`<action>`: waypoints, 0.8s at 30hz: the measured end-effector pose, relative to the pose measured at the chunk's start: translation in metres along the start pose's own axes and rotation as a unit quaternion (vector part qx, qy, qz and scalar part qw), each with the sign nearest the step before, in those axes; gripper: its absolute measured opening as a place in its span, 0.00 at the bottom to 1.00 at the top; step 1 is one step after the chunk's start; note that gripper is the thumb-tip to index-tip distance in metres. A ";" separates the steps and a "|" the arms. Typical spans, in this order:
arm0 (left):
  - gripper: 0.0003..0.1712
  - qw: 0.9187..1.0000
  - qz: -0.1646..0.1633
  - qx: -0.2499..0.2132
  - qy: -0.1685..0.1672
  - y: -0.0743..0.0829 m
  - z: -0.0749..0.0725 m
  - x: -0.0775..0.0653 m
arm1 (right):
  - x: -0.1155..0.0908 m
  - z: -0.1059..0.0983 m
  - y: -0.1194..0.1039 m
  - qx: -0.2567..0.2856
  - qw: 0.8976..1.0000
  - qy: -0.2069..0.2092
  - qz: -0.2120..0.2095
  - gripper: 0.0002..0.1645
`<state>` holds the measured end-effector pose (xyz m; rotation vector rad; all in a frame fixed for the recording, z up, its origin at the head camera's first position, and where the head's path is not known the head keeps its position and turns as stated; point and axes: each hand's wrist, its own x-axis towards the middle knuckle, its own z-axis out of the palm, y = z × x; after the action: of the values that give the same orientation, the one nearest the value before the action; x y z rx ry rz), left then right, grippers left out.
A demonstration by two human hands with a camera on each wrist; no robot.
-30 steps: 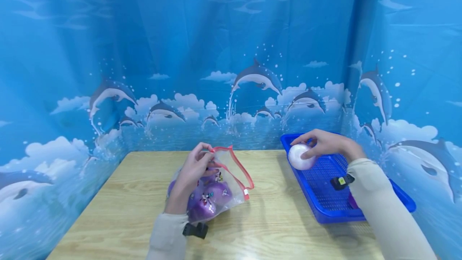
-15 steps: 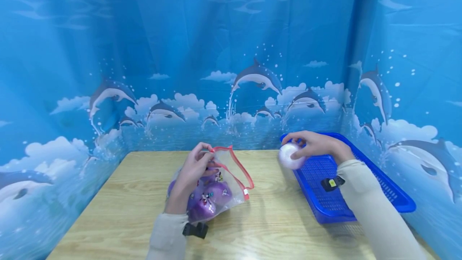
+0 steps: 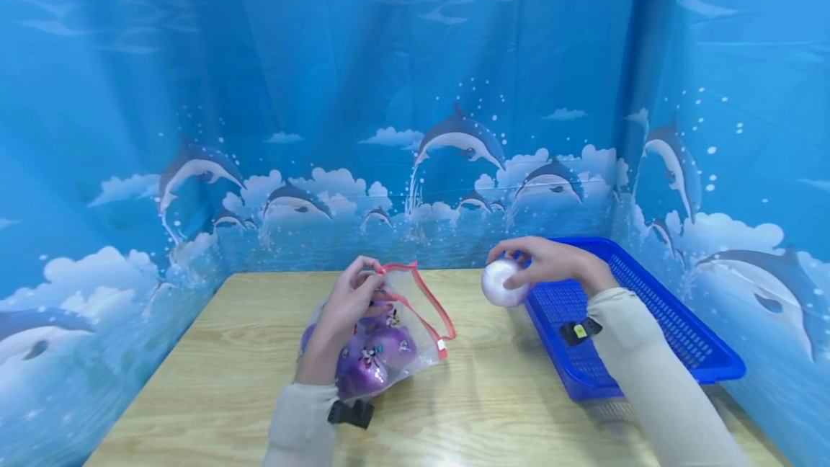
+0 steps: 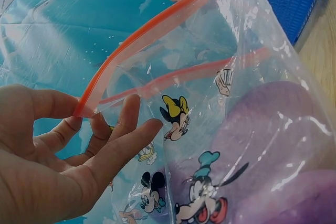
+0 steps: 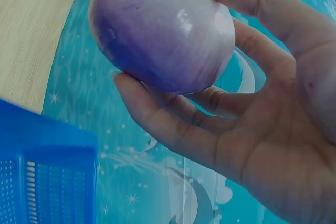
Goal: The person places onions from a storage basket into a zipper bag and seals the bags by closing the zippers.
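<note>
My left hand pinches the red zip edge of a clear zip bag between thumb and finger, and the bag's mouth stands apart. Cartoon figures are printed on the bag, and several purple balls lie inside it. My right hand grips a shiny ball from above, thumb on one side and fingers on the other. In the right wrist view that ball shows white on top and purple below. It hangs over the table between the bag and the basket.
A blue plastic basket with perforated walls stands at the table's right side, partly behind my right arm. The wooden table runs up to a blue curtain with dolphins at the back and side.
My right hand has carried the ball leftward from over the basket to just left of its rim. My left hand and the bag have stayed in place.
</note>
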<state>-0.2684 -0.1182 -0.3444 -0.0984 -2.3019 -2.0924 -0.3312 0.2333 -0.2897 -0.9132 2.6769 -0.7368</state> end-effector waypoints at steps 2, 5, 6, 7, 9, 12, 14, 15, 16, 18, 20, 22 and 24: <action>0.05 1.000 -0.001 0.000 0.001 0.000 0.000 0.000 | 0.002 0.002 -0.003 0.001 1.000 0.000 -0.005 0.27; 0.05 1.000 -0.001 -0.002 -0.001 0.000 0.000 0.000 | 0.006 0.005 -0.006 0.002 1.000 0.000 -0.013 0.27; 0.05 1.000 -0.002 -0.003 -0.002 0.000 0.000 0.000 | 0.008 0.006 -0.008 0.002 1.000 0.001 -0.015 0.27; 0.05 1.000 -0.003 -0.004 -0.003 0.001 0.000 0.000 | 0.009 0.008 -0.009 0.002 1.000 0.000 -0.018 0.28; 0.05 1.000 -0.003 -0.006 -0.005 0.001 0.000 0.000 | 0.011 0.010 -0.012 0.003 1.000 -0.002 -0.021 0.28; 0.06 1.000 -0.003 -0.007 -0.006 0.001 0.000 0.000 | 0.016 0.015 -0.017 0.006 1.000 -0.002 -0.027 0.29; 0.06 1.000 -0.002 -0.008 -0.007 0.001 -0.001 -0.001 | 0.018 0.018 -0.021 0.009 1.000 -0.001 -0.029 0.29; 0.06 1.000 -0.002 -0.008 -0.008 0.000 -0.001 -0.001 | 0.019 0.020 -0.022 0.010 0.999 -0.001 -0.032 0.29; 0.06 1.000 -0.002 -0.007 -0.008 0.000 -0.001 -0.001 | 0.021 0.022 -0.024 0.011 0.999 0.000 -0.037 0.28; 0.06 1.000 -0.001 -0.007 -0.008 0.000 -0.001 -0.001 | 0.023 0.025 -0.028 0.015 0.999 0.001 -0.038 0.28; 0.06 1.000 -0.002 -0.006 -0.008 0.001 -0.001 -0.001 | 0.025 0.028 -0.031 0.015 0.999 0.002 -0.048 0.28; 0.06 1.000 -0.002 -0.004 -0.007 0.001 -0.001 -0.001 | 0.027 0.031 -0.034 0.016 0.998 0.004 -0.058 0.28; 0.06 1.000 -0.003 -0.002 -0.006 0.001 -0.001 -0.001 | 0.029 0.034 -0.036 0.017 0.998 0.006 -0.068 0.28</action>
<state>-0.2671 -0.1188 -0.3435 -0.1053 -2.3068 -2.1064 -0.3234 0.1771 -0.3012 -1.0931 2.6247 -0.8153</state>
